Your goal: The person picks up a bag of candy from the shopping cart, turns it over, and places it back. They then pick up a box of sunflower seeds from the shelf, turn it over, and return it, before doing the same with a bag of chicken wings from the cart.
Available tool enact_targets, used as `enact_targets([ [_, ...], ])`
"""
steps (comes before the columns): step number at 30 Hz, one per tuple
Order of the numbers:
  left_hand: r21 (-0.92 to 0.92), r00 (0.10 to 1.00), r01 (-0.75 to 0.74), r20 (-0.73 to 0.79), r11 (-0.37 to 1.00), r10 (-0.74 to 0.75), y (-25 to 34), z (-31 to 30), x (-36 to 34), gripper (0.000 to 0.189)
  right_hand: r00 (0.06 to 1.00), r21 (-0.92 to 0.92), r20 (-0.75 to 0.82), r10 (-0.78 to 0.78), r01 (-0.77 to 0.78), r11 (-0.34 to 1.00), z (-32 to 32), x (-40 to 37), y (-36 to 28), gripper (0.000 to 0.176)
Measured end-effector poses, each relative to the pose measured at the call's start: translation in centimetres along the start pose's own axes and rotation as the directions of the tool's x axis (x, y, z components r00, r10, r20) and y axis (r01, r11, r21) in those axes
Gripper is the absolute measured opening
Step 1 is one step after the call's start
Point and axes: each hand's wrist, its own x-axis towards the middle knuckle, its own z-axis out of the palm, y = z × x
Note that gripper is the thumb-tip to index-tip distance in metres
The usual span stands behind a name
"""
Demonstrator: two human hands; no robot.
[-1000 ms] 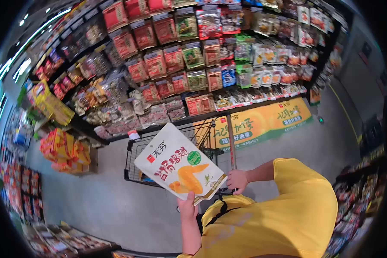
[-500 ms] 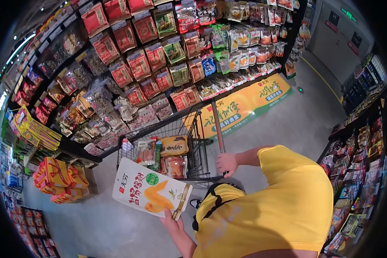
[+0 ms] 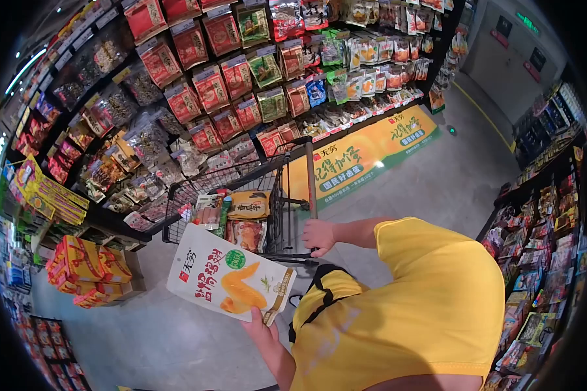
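My left hand (image 3: 262,331) pinches the lower corner of a white bag of chicken wings (image 3: 223,274), with red lettering and a picture of an orange-brown wing on its front. The bag is held up at a tilt, overlapping the near side of a black wire shopping cart (image 3: 282,225). Closed round the near end of the cart's handle (image 3: 312,186) is my right hand (image 3: 319,236). Inside the cart lie several snack packs, among them a yellow-brown pack (image 3: 249,204), a red-and-clear pack (image 3: 246,235) and a pack of pinkish food (image 3: 209,212).
Shelves of hanging red snack packs (image 3: 209,88) rise beyond the cart. A yellow-and-green floor sticker (image 3: 365,163) lies along their base. Red-and-yellow boxes (image 3: 88,270) are stacked at left. Another stocked shelf (image 3: 535,280) runs down the right, and a grey door (image 3: 518,58) stands far right.
The cart and its handle have shifted left and slightly up in view, my right hand moving with them. The bag stays in my left hand, turned slightly and a little lower.
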Motion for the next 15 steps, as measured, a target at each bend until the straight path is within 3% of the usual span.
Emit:
enact_targets([
  [5, 0.017, 0.996, 0.07, -0.051, 0.997, -0.069, -0.8, -0.7, 1.4, 0.062, 0.996, 0.013, -0.081, 0.044, -0.043, 0.999, 1.1, 1.3, 0.9, 0.037],
  [10, 0.059, 0.995, -0.038, -0.087, 0.998, 0.043, -1.6, 2.7, 2.8, 0.062, 0.993, 0.089, -0.116, 0.021, -0.01, 0.996, 0.5, 1.5, 1.7, 0.036],
  [15, 0.048, 0.979, -0.05, -0.194, 0.998, 0.059, -5.3, 5.6, 5.3, 0.061, 0.989, 0.185, -0.15, -0.008, 0.036, 0.982, 0.9, 1.3, 2.0, 0.034],
])
